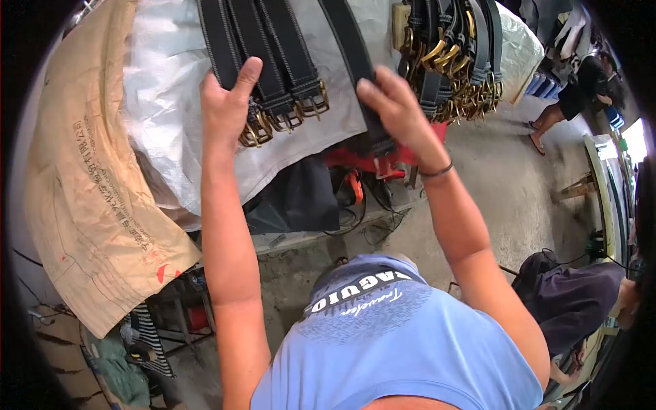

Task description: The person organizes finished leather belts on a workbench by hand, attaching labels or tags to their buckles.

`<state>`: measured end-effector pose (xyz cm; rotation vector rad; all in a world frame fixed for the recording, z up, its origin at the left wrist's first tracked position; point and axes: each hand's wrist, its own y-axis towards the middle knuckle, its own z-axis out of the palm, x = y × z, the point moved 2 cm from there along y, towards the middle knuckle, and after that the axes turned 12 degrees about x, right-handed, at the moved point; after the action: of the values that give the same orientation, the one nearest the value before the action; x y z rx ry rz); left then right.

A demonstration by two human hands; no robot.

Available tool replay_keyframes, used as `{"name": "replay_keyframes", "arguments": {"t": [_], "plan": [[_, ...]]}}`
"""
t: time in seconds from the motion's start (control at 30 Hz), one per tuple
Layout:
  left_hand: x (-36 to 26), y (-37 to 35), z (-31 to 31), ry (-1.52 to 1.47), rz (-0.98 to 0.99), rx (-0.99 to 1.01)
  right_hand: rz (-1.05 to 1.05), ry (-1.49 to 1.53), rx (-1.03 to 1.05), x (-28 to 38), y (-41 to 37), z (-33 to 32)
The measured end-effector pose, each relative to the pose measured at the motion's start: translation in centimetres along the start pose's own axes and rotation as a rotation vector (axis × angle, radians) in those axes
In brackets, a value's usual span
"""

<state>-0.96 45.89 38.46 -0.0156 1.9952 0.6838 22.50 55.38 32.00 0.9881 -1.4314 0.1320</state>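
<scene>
Several black belts (272,61) with pale edge stitching and gold buckles (287,117) lie side by side on a white sheet. My left hand (227,102) is on the leftmost of them, its thumb over the strap and its fingers curled out of sight at the edge. To the right, my right hand (396,106) is closed round another black belt (347,41), whose lower end hangs past the table edge. My right fingers are slightly blurred. Right of that hand hangs a thick bunch of belts (454,55) with gold buckles.
A brown paper sack (89,178) drapes over the table's left side, beside the white sheet (160,82). Red metal parts (355,162) and cables are below the edge. One person (567,301) sits at lower right; another person (581,85) is farther back.
</scene>
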Motion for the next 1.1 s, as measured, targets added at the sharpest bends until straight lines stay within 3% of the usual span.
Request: {"name": "replay_keyframes", "arguments": {"t": [0.07,0.13,0.2,0.23,0.27,0.33,0.4,0.53,0.6,0.63,0.7,0.8,0.97,1.07,1.1], "plan": [[-0.5,0.2,0.1,-0.205,-0.04,0.07,-0.095,-0.22,0.037,3.9,3.2,-2.2],[-0.7,0.6,-0.3,-0.324,-0.085,0.139,-0.403,-0.599,0.031,6.4,6.4,-2.2],[-0.8,1.1,-0.7,-0.338,-0.143,0.125,0.076,-0.739,0.158,7.1,9.5,-1.3],[-0.6,1.4,-0.8,-0.368,-0.133,0.15,0.046,-0.586,0.051,5.9,10.4,-0.5],[-1.1,1.5,-0.7,-0.363,-0.13,0.148,-0.254,-0.682,-0.168,3.3,11.0,1.1],[-1.8,1.3,-0.5,-0.488,-0.189,0.147,-0.059,-0.495,-0.052,5.4,9.4,2.3],[-1.4,1.6,-0.7,-0.467,-0.238,0.174,-0.03,-0.458,-0.003,5.0,9.0,3.2],[-1.6,2.3,-0.5,-0.581,-0.261,0.252,-0.193,-0.404,-0.086,4.5,9.0,3.3],[-0.9,2.5,-0.6,-0.641,-0.274,0.27,-0.374,-0.298,-0.1,5.1,9.0,2.8],[-0.7,2.7,-0.5,-0.738,-0.252,0.296,-0.377,-0.299,-0.099,5.0,9.2,2.7],[-0.8,2.4,-0.2,-0.832,-0.227,0.326,-0.106,0.028,0.208,4.3,9.6,3.2],[-0.8,2.2,0.5,-0.859,-0.232,0.341,-0.121,-0.016,0.255,4.0,9.8,3.9],[-0.7,2.6,0.5,-0.784,-0.236,0.361,-0.157,-0.091,0.132,2.5,10.1,4.8],[-1.8,1.9,0.0,-0.786,-0.285,0.385,-0.12,0.152,0.222,5.5,9.1,4.9],[-1.7,2.2,-0.1,-0.768,-0.257,0.421,-0.2,0.194,0.252,6.1,9.1,4.9]]}}
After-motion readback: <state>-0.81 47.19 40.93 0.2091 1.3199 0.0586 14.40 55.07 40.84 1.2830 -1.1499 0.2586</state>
